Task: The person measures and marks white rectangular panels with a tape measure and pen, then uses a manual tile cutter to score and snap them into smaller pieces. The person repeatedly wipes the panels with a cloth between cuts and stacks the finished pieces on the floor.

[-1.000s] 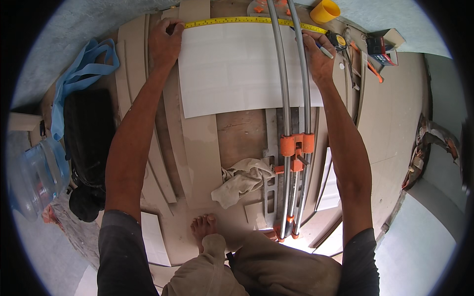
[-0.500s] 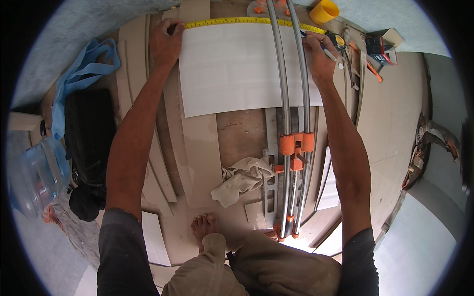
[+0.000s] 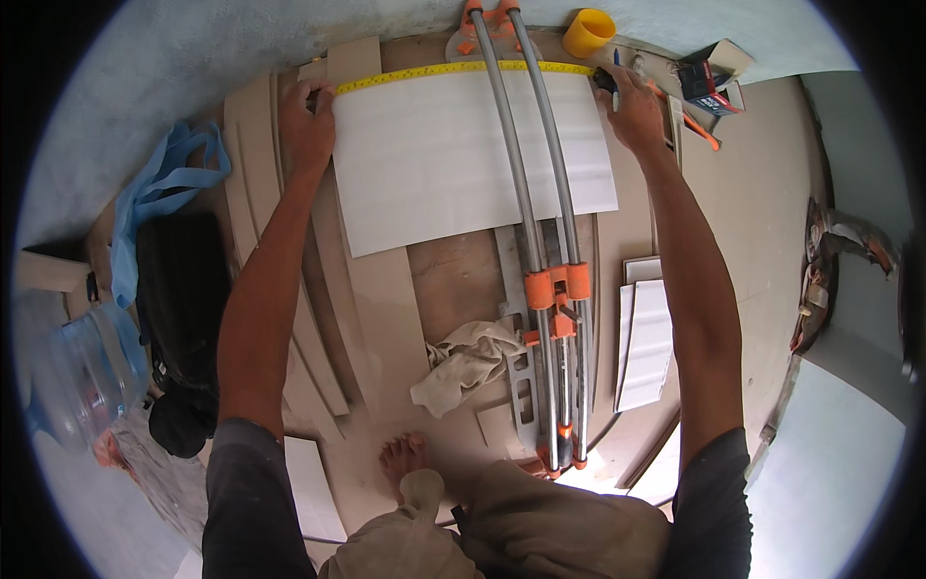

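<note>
A white rectangular tile [image 3: 434, 169] lies beneath the two steel rails of an orange tile cutter [image 3: 557, 286]. Along the tile's far edge runs the yellow blade of a tape measure [image 3: 415, 72], passing under the rails. My left hand [image 3: 309, 130] is closed in a pinch on the blade's end at the far left corner. At the far right corner, my right hand [image 3: 635, 111] is closed around the dark tape case, which its fingers partly hide. A pen [image 3: 616, 58] sticks up by those fingers.
A yellow cup [image 3: 588, 34] and an open small box [image 3: 712, 79] stand by the far wall. Tile strips [image 3: 260, 193] lie at left, beside a black bag [image 3: 181, 299] and clear water bottle [image 3: 82, 372]. A crumpled cloth [image 3: 468, 365] and cut white tiles [image 3: 644, 343] lie nearer.
My right hand has taken hold of the tape case and brought it in to the tile's right corner, so less blade shows. My left hand stays at the blade's end. The view has shifted.
</note>
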